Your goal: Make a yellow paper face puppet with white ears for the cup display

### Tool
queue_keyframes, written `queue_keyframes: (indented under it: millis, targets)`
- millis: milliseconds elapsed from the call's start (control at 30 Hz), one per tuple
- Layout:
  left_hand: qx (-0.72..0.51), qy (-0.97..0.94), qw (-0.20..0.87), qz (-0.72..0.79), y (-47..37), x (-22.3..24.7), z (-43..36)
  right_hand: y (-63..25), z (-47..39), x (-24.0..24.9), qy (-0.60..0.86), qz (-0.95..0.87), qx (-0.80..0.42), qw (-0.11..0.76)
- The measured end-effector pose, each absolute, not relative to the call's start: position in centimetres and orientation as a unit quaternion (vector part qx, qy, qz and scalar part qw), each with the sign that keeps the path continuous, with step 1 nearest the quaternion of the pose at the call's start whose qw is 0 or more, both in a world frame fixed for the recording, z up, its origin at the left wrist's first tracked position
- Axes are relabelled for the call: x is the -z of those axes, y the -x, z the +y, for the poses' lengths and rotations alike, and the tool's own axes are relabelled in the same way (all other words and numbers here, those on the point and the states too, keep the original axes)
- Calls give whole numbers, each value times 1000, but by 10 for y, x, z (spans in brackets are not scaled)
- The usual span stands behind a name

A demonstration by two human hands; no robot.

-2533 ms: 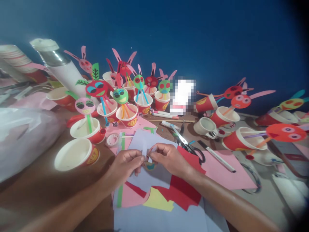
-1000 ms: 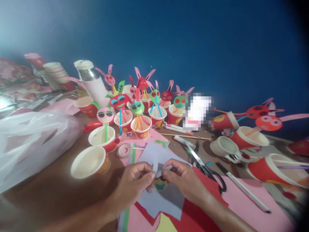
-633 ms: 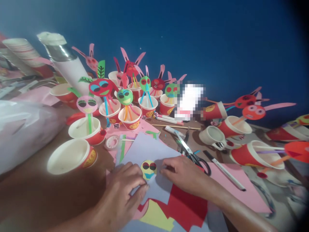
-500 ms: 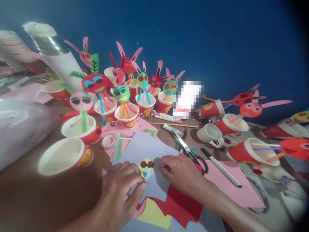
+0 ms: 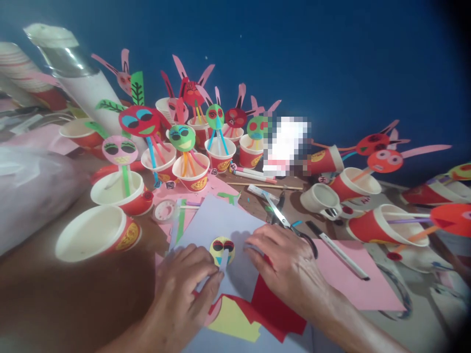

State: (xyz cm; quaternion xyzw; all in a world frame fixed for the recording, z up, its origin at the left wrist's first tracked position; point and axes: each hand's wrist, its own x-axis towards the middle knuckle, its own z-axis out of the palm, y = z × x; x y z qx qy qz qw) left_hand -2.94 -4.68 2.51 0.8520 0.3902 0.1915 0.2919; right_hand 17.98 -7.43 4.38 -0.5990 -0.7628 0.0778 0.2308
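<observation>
The left hand holds a narrow pale paper strip between thumb and forefinger, and the strip now lies over the yellow paper face, running from the blue mouth up toward the dark eye. Two and a half seconds ago both hands meet over the face, hiding most of it; now they are apart, one on each side, and both of its eyes show. Half a second ago the strip covers less of the face, reaching up from the mouth to the lower part of the eye. The right hand has opened a little, thumb and fingers apart and loosely bent, with nothing visible in its grasp; it now hides part of the handles of the scissors. The face lies on the lilac sheet, above the red paper and the yellow scrap. As for writing, the nearest cup carries a yellow emblem on red, its characters too blurred to read. Print on the marker is too small to make out, the label on the white tube is illegible, and the phone-like shape is pixelated over
</observation>
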Motion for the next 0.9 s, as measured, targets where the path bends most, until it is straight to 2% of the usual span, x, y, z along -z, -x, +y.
queue_keyframes:
  millis: [167,267,433,567,733,900]
  targets:
    - [-214,-834,325,391,25,-25,-50,-173,-75,-48,580,-696,-313,284]
    - [-221,-833,336,381,23,-23,-50,-165,-74,-47,565,-662,-389,304]
    - [-244,-844,321,353,29,-18,-49,-171,-66,-43,583,-640,-384,320]
    - [-268,-890,239,281,35,-21,-48,-192,-55,-42,650,-600,-346,313]
    - [-187,-942,126,249,34,-10,-50,-199,-49,-36,682,-585,-325,296]
    - [-131,-952,85,262,37,0,-48,-195,-47,-31,678,-593,-323,291]
